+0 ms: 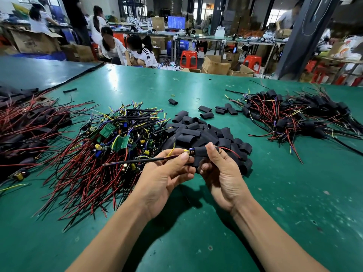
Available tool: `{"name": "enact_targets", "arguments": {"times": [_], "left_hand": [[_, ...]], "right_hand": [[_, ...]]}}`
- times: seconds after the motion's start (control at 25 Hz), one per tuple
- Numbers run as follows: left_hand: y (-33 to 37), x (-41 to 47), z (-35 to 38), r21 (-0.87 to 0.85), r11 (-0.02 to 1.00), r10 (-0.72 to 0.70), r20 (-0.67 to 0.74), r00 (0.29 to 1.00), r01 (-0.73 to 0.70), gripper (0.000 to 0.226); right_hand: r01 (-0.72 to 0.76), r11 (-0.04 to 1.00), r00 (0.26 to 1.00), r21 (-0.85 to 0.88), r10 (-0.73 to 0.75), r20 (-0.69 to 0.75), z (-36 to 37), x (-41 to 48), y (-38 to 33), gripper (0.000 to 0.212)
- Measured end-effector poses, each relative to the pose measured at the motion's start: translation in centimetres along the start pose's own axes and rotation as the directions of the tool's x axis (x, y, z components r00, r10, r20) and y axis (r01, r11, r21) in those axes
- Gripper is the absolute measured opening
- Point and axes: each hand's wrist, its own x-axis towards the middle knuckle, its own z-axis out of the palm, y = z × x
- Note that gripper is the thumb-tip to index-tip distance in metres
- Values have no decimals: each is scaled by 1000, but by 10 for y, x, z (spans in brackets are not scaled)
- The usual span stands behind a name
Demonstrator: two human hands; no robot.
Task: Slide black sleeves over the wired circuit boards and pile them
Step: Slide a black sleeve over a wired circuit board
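Table point(275, 203): left hand point(165, 177) pinches board point(189, 151), right hand point(222, 173) sleeve point(200, 152).

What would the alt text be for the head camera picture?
Two bare hands hold a black sleeve partly over a wired circuit board: the right hand grips the sleeve, the left hand pinches the wires. On the green table lie bare boards at left, empty sleeves in the middle, sleeved boards at right.
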Motion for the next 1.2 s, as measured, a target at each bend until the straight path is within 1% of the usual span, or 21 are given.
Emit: {"name": "enact_targets", "arguments": {"times": [0.16, 0.36, 0.48, 0.64, 0.72, 0.84, 0.92, 1.0, 1.12, 1.2], "left_hand": [[2, -1, -2, 41, 999, 24, 6, 1000, -24, 28], [3, -4, 0, 118, 992, 47, 39, 998, -51, 19], [4, -4, -1, 137, 990, 41, 23, 999, -44, 17], [2, -3, -3, 175, 984, 43, -15, 999, -39, 21], [0, -3, -2, 185, 981, 57, -27, 998, -51, 25], [0, -2, -2, 170, 984, 65, -28, 997, -60, 33], [1, -1, -1, 149, 988, 46, -15, 999, -43, 40], [1, -1, -2, 147, 989, 28, -15, 999, -25, 42], [-1, -1, -2, 163, 986, 38, -25, 999, -33, 37], [-2, -1, -2, 169, 985, 40, -36, 999, -34, 35]], "right_hand": [[-23, 1000, 999, 7, 23, -33, 3, -2, 1, 46], [-35, 999, 999, -1, 35, -42, 2, -3, 2, 33], [-49, 999, 999, 10, 49, 12, 1, -2, 1, 16], [-51, 998, 989, -23, 54, 137, 1, -5, 6, 11], [-40, 999, 991, -15, 42, 125, 1, -4, 8, 8], [-27, 1000, 997, -2, 27, 72, 0, -3, 10, 31], [0, 1000, 998, -10, 1, 66, 0, -2, 10, 39], [16, 1000, 998, -15, -15, 64, -1, -3, 9, 39], [8, 1000, 996, -4, -8, 88, -1, -4, 10, 31], [-5, 1000, 994, -10, 6, 107, 0, -5, 12, 30]]}}
